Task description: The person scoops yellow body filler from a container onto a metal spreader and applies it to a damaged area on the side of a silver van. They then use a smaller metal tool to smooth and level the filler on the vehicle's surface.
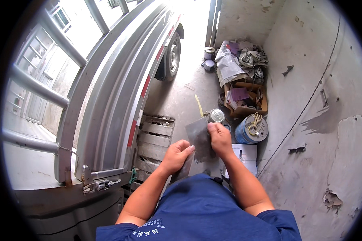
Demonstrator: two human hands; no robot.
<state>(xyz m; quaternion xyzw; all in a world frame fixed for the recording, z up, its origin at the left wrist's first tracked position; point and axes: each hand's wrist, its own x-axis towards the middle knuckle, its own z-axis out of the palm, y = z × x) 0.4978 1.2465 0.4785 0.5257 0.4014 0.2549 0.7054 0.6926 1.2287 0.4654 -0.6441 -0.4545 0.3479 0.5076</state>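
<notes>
Floor [192, 90] beside one truck [108, 84]: left grip [176, 157] pinches one grey sheet [184, 168], right grip [221, 139] one dark sheet [198, 140]; scissors [255, 124] top one drum [241, 133].

Left hand [175, 156]: just below frame centre, fingers [182, 144] curled, thumb [188, 151] pointing right. Right hand [221, 140]: slightly higher, right of centre, fingers curled, thumb at its upper left. Left arm [147, 193] and right arm [247, 180]: bent, converging upward from the lower frame.
</notes>
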